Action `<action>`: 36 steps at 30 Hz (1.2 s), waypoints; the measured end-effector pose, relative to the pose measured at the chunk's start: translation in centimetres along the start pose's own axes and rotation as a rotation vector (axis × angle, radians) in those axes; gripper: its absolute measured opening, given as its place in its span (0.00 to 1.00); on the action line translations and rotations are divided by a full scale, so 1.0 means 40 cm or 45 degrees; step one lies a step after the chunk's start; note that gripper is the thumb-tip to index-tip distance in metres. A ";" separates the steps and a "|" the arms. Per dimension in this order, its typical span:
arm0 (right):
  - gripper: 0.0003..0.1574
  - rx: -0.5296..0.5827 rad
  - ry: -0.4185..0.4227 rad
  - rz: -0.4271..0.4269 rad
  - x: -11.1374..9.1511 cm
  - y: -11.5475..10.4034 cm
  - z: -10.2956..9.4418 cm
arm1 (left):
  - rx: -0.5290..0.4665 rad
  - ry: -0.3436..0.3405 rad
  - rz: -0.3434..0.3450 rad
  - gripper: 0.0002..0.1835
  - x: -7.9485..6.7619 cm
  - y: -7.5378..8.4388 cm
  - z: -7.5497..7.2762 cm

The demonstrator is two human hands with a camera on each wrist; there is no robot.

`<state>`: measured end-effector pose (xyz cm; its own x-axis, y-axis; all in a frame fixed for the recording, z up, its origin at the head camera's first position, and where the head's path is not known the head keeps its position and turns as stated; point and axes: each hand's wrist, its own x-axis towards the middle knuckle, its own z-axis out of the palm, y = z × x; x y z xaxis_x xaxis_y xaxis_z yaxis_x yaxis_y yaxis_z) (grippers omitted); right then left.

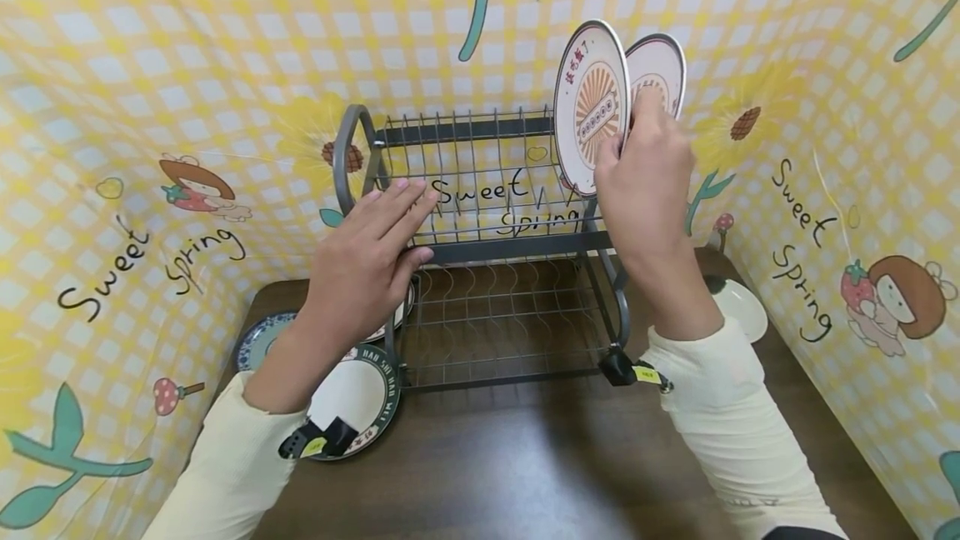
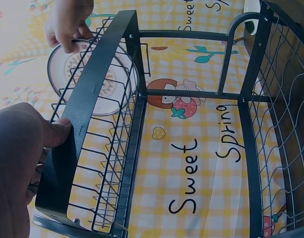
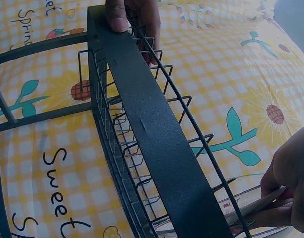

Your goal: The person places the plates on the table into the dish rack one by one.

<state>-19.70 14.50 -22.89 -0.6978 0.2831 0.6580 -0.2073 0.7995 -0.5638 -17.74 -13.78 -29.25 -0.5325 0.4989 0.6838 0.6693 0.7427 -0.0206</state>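
A dark two-tier dish rack (image 1: 510,247) stands at the middle of the table. My left hand (image 1: 363,261) holds the front left of its upper tier, thumb on the front bar and fingers over the wires. At the upper tier's right end, my right hand (image 1: 648,182) pinches the edge of a white plate (image 1: 592,98) with an orange sunburst print. That plate stands nearly upright in the wires. Just to its right is a second similar plate (image 1: 666,57), partly covered by my right fingers. In the right wrist view, the gripped plate (image 3: 256,206) shows edge-on.
Left of the rack, a green-rimmed plate (image 1: 352,394) and a blue-rimmed plate (image 1: 258,340) lie on the dark table (image 1: 487,465), partly behind my left arm. A white dish (image 1: 742,311) lies beyond my right wrist. Yellow checked cloth (image 1: 247,40) surrounds the table.
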 end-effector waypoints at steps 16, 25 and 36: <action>0.12 -0.080 -0.079 0.064 0.010 -0.006 -0.001 | -0.003 0.006 -0.001 0.32 0.001 0.000 -0.001; 0.19 -0.146 -0.131 0.143 0.007 -0.009 -0.014 | -0.001 0.019 -0.002 0.32 0.002 0.000 -0.003; 0.26 -0.166 -0.155 0.144 -0.012 -0.012 -0.021 | -0.006 0.016 0.005 0.32 0.003 0.002 -0.002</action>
<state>-18.70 14.43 -22.53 -0.7911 0.3150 0.5243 -0.0382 0.8301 -0.5563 -17.70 -13.69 -29.11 -0.5230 0.4962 0.6930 0.6739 0.7386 -0.0202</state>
